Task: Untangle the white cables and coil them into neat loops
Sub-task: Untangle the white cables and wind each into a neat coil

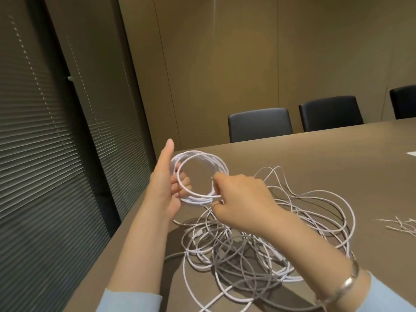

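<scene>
My left hand (165, 185) holds a round coil of white cable (209, 159) upright above the table, fingers curled through the loops and thumb pointing up. My right hand (240, 197) pinches a strand of that same cable at the coil's lower right side. Below both hands a loose tangle of white cables (254, 246) sprawls over the brown table (326, 158), with one strand running up from it to the coil.
A bundle of thin white ties (400, 226) lies at the right edge, and a white sheet corner (412, 153) sits farther back. Black chairs (260, 124) line the far side of the table. The table's left edge runs close to the window blinds (45, 154).
</scene>
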A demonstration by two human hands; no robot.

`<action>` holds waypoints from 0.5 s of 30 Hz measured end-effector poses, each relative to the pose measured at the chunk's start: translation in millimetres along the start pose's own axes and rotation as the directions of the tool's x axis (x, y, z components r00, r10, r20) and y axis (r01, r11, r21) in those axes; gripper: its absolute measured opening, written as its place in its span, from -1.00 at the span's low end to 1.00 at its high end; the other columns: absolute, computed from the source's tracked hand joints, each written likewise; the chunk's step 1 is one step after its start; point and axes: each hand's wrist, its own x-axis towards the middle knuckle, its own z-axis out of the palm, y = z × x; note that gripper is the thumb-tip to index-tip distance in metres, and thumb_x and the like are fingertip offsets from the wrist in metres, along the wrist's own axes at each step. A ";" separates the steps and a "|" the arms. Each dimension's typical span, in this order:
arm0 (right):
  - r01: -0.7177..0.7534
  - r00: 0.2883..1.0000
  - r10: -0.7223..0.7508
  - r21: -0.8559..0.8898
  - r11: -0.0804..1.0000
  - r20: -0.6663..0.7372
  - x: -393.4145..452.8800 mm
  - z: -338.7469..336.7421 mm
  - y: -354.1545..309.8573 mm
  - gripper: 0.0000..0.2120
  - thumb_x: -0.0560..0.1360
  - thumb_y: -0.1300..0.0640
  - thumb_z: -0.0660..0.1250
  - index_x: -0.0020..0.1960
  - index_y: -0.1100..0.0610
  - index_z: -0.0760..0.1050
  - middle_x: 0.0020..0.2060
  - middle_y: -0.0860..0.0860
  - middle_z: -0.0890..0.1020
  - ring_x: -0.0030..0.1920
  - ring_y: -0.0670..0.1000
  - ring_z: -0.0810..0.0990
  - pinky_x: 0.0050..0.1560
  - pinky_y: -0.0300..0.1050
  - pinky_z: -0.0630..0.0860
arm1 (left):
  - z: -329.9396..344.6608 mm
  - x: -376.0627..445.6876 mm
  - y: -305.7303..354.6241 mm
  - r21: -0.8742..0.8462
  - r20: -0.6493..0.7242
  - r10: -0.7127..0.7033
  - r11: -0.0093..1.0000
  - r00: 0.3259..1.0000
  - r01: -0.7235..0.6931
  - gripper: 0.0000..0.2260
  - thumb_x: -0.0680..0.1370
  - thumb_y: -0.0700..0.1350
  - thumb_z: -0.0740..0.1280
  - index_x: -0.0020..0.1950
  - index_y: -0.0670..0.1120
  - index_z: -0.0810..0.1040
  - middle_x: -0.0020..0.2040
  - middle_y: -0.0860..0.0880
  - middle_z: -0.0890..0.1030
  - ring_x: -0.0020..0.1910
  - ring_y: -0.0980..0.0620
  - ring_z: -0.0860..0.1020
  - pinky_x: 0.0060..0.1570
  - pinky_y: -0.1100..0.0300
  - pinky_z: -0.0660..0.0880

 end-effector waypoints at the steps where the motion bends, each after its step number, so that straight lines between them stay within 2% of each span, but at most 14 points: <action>1: -0.007 1.000 0.007 -0.023 1.000 -0.012 0.2 0.8 0.0 -0.88 0.47 0.08 0.22 -0.06 0.05 0.30 -0.26 -0.01 0.42 -0.23 0.16 0.40 -0.23 -0.05 0.26 | 5.0 -3.6 0.6 0.004 0.050 -0.010 1.000 0.999 0.010 -0.53 0.39 0.30 0.37 -0.40 -0.02 0.29 -0.59 0.07 0.18 -0.64 0.16 0.12 -0.60 0.31 0.01; 4: -0.026 0.999 0.024 -0.055 0.998 -0.037 0.7 2.0 1.4 -0.87 0.46 0.07 0.22 -0.08 0.07 0.29 -0.29 -0.01 0.39 -0.24 0.16 0.38 -0.23 -0.06 0.25 | 15.2 -9.3 -2.6 0.054 0.116 -0.013 0.999 0.993 0.007 -0.64 0.29 0.16 0.49 -0.33 -0.02 0.37 -0.52 0.07 0.26 -0.60 0.16 0.14 -0.59 0.32 0.05; 6: -0.017 0.998 0.013 -0.068 0.998 -0.060 0.5 2.4 1.7 -0.86 0.46 0.08 0.22 -0.08 0.07 0.28 -0.28 -0.01 0.39 -0.25 0.16 0.36 -0.24 -0.06 0.23 | 19.9 -9.6 -7.5 0.069 0.148 -0.016 0.998 0.989 0.006 -0.68 0.40 0.03 0.47 -0.32 -0.01 0.33 -0.49 0.06 0.18 -0.58 0.15 0.12 -0.62 0.32 0.08; 9: 0.012 0.996 -0.013 -0.013 1.000 -0.083 1.7 2.1 3.5 -0.86 0.45 0.08 0.25 -0.10 0.05 0.28 -0.31 -0.04 0.39 -0.25 0.15 0.37 -0.24 -0.06 0.25 | 19.4 -7.6 -8.3 0.039 0.176 -0.042 0.999 0.983 0.036 -0.60 0.56 0.04 0.32 -0.39 -0.01 0.24 -0.51 0.06 0.13 -0.59 0.15 0.11 -0.60 0.33 0.08; 12: 0.027 0.999 -0.021 0.241 0.970 -0.027 7.1 -0.7 14.4 -0.84 0.38 0.09 0.34 -0.24 0.01 0.33 -0.33 -0.08 0.50 -0.23 0.09 0.49 -0.23 -0.04 0.42 | 11.1 -4.3 -1.1 -0.168 0.148 -0.035 0.984 0.988 0.060 -0.57 0.59 0.08 0.26 -0.43 -0.03 0.26 -0.51 0.05 0.20 -0.59 0.14 0.21 -0.59 0.33 0.28; 15: -0.071 0.996 0.032 0.495 0.866 0.086 13.2 -3.5 35.1 -0.87 0.38 0.14 0.44 -0.24 0.04 0.48 -0.35 -0.07 0.58 -0.35 -0.06 0.49 -0.28 -0.12 0.47 | -8.4 1.7 7.6 -0.406 0.102 -0.007 0.913 0.995 0.048 -0.59 0.61 0.07 0.23 -0.39 -0.05 0.29 -0.51 0.07 0.25 -0.59 0.16 0.30 -0.54 0.35 0.40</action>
